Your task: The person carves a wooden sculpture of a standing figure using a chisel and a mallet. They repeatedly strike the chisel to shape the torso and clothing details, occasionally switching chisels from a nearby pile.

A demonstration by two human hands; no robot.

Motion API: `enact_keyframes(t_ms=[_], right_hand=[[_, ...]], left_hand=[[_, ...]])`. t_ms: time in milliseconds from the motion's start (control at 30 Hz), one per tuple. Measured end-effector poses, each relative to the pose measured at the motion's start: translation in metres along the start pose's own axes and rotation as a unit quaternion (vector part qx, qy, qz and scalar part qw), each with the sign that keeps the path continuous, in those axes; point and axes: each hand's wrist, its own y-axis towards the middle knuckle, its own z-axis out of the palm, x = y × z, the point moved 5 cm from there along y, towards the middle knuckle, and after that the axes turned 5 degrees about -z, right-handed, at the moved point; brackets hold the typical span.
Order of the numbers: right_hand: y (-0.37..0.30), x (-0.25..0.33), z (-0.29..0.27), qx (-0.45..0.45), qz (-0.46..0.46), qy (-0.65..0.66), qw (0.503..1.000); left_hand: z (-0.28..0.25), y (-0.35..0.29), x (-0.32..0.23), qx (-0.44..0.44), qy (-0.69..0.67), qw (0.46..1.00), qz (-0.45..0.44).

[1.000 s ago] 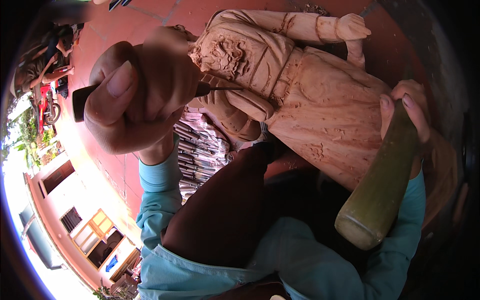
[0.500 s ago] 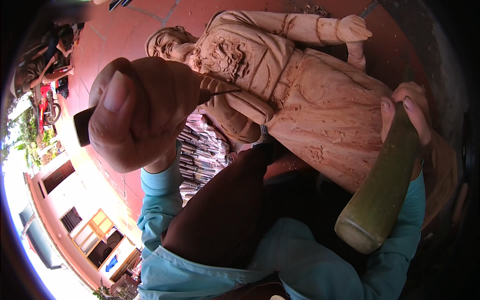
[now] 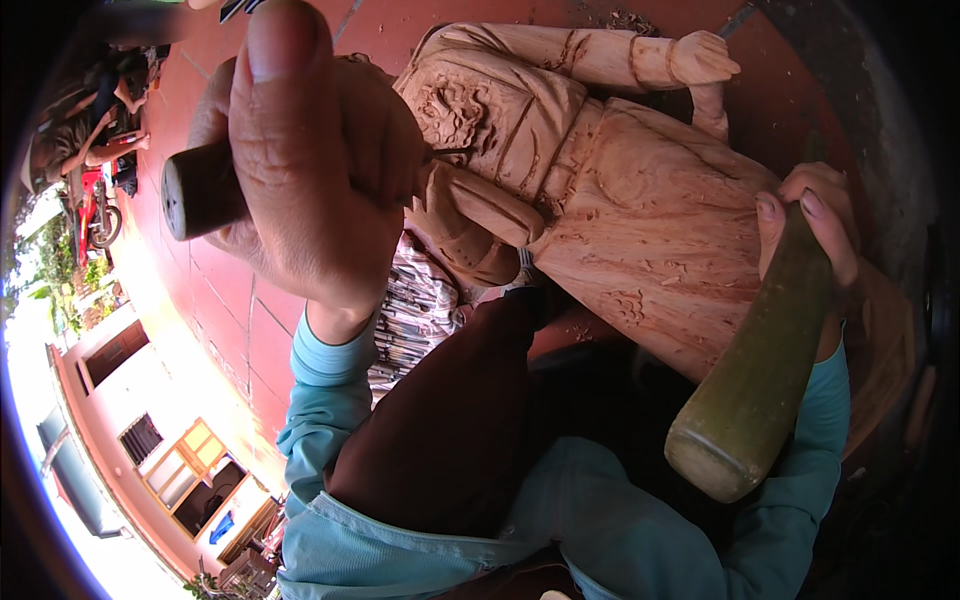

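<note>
A carved wooden statue [image 3: 650, 200] of a robed figure lies on its back in front of me. My left hand [image 3: 330, 150] is closed round the dark handle [image 3: 205, 190] of a wood carving chisel, thumb up along it. The chisel's thin blade points right, toward the statue's chest; my fist hides most of it, and I cannot tell whether its tip touches the wood. The statue's head is largely behind my hand. At the right, my right hand [image 3: 820, 215] grips the narrow end of a greenish mallet [image 3: 750, 390], its thick end hanging toward me.
Several carving tools [image 3: 395, 335] lie in rows on a striped cloth beside my bent knee [image 3: 430, 400]. Red floor tiles [image 3: 230, 300] carry wood shavings near the statue. At the far left are people [image 3: 100, 130], a red motorbike [image 3: 95, 205] and a building [image 3: 160, 430].
My left hand has risen and turned, lifting the thumb and bringing the handle's butt end into view. The mallet and right hand have barely shifted.
</note>
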Motion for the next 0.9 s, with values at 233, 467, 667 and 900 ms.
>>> enact_keyframes(t_ms=[233,467,667,900], right_hand=[[0.000,0.000,0.001,0.002,-0.004,0.002,1.000],[0.000,0.002,0.000,0.000,-0.004,-0.011,1.000],[0.002,0.000,-0.001,0.018,0.006,-0.051,0.999],[0.000,-0.002,-0.001,0.020,-0.011,-0.030,0.999]], left_hand=[[0.004,-0.006,0.007,-0.163,0.090,0.982,-0.027],[0.022,0.010,0.013,0.098,0.003,0.995,-0.020],[0.048,0.001,0.002,0.208,0.195,0.955,0.079],[0.001,0.000,-0.003,0.106,-0.085,0.990,-0.047]])
